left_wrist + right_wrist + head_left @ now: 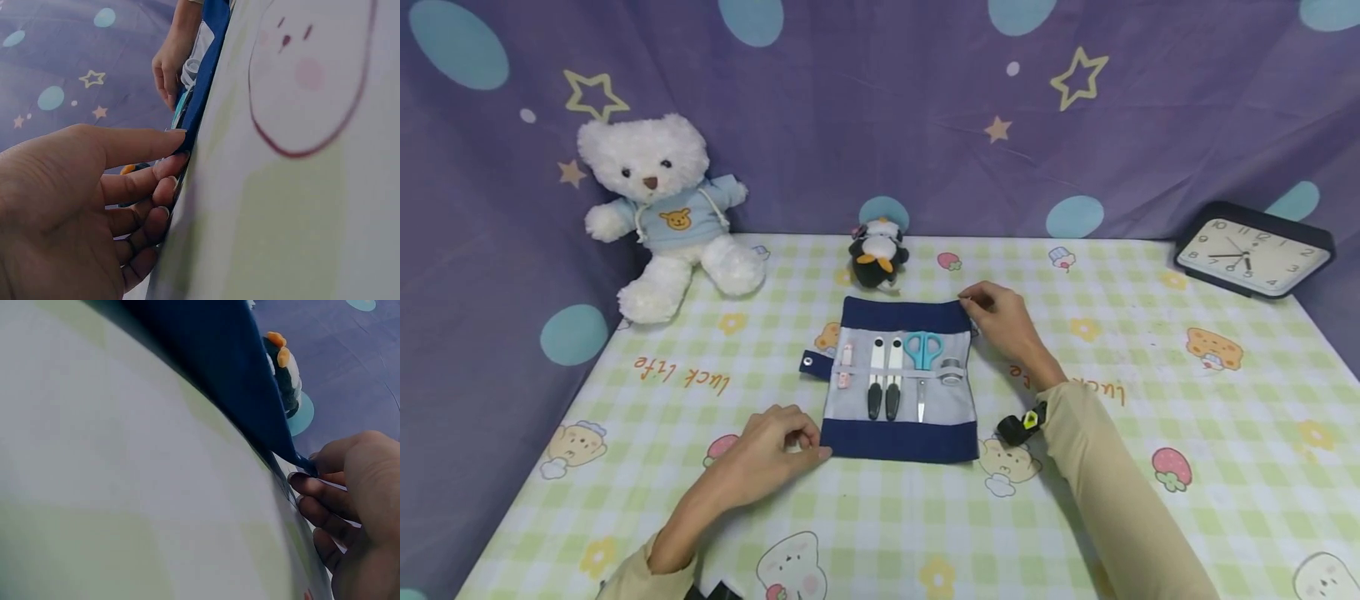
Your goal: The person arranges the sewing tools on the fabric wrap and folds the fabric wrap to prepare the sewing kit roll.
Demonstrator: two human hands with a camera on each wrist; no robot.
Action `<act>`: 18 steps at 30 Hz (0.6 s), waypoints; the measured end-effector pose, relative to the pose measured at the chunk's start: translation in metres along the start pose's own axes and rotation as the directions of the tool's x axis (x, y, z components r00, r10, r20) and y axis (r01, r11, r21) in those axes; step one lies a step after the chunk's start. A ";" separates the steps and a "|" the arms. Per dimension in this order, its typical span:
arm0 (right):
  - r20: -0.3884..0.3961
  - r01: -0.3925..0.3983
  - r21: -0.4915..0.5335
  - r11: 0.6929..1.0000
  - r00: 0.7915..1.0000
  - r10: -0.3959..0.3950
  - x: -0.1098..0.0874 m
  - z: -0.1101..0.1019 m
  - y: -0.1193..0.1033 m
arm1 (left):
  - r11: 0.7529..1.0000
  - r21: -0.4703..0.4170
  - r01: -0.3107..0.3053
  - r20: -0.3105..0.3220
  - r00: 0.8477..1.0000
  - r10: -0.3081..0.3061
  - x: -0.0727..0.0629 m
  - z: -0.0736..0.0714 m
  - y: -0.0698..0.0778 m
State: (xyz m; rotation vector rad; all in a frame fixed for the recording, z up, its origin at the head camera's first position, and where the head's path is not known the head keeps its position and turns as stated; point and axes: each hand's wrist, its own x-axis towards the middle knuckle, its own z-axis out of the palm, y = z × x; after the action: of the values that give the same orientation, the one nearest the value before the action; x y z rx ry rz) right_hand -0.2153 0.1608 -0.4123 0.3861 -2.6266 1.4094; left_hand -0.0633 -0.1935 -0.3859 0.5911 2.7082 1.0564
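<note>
A navy fabric tool roll (898, 442) with a grey lining lies unfolded on the table. Under its elastic band sit a pink item (844, 379), two white tools with black ends (878, 358), turquoise-handled scissors (922, 363) and a small grey round item (951, 372). My left hand (760, 457) pinches the near left corner between thumb and fingers, as the left wrist view shows. At the far right corner, my right hand (1006, 323) pinches the navy edge, which stands slightly raised in the right wrist view. A snap strap (814, 364) sticks out on the left side.
Behind the roll lies a penguin plush (877, 252). A white teddy bear (673, 212) in a blue top sits at the back left, and a black-framed clock (1255, 250) stands at the back right. The checked tablecloth (1247, 417) meets a purple curtain (925, 108).
</note>
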 end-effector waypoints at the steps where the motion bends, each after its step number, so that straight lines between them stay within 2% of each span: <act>1: -0.001 0.000 0.003 1.000 1.000 0.000 -0.001 -0.001 0.000 | 1.000 -0.009 -0.004 0.004 1.000 0.004 0.000 -0.001 0.000; 7: 0.031 -0.024 0.003 1.000 0.999 0.024 -0.011 -0.011 0.000 | 0.998 -0.070 -0.010 0.046 0.999 0.014 0.003 -0.008 -0.001; 13: 0.093 -0.040 -0.050 0.998 0.995 0.044 -0.031 -0.030 0.004 | 0.993 -0.109 0.049 0.081 0.996 -0.040 0.009 -0.018 -0.004; 18: 0.134 -0.038 -0.090 0.995 0.990 0.050 -0.052 -0.046 0.009 | 0.994 -0.092 0.065 0.074 0.996 -0.059 0.021 -0.024 -0.008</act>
State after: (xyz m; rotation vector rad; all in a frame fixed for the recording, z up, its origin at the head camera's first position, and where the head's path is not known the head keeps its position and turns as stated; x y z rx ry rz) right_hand -0.1685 0.2120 -0.4065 0.4308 -2.8112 1.3195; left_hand -0.0923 -0.2045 -0.3741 0.5152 2.5818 1.1181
